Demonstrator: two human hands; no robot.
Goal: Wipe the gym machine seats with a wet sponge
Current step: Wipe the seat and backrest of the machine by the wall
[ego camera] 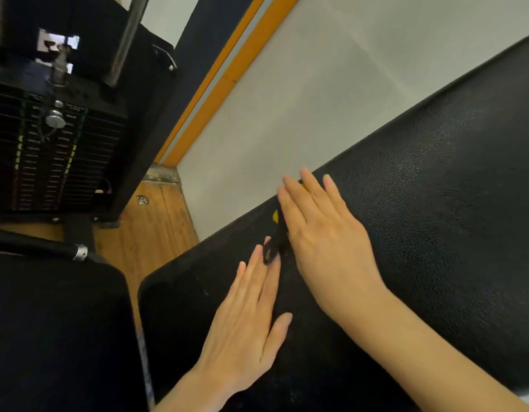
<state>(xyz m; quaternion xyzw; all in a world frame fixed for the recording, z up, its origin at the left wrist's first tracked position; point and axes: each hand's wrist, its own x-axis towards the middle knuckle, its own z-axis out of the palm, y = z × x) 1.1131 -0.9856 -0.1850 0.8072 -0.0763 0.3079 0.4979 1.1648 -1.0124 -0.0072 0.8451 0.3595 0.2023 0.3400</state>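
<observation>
The sponge point(276, 230) is almost wholly covered: only a small yellow corner peeps out at the left edge of the right hand point(322, 233), with a dark, scrubby-looking strip running down from it toward the left hand's fingertips, and another sliver of yellow shows between the right fingers. It lies on the black, pebbled seat pad point(435, 203), close to the pad's upper edge, and its full shape and thickness cannot be made out. The right hand lies flat over it, fingers point(312, 188) straight and close together, pressing down rather than curling round. The left hand point(248, 316) rests flat on the same pad just below, fingers straight and nearly together, thumb out to the side, its fingertips touching the dark strip. Both forearms run off the bottom of the view. A second black pad point(55, 328) sits at lower left, cut off by the frame. Beyond it stands a weight stack point(49, 156) with a metal pin, its labels too blurred to read, on a wooden floor point(156, 230) beside a pale wall point(316, 84).
</observation>
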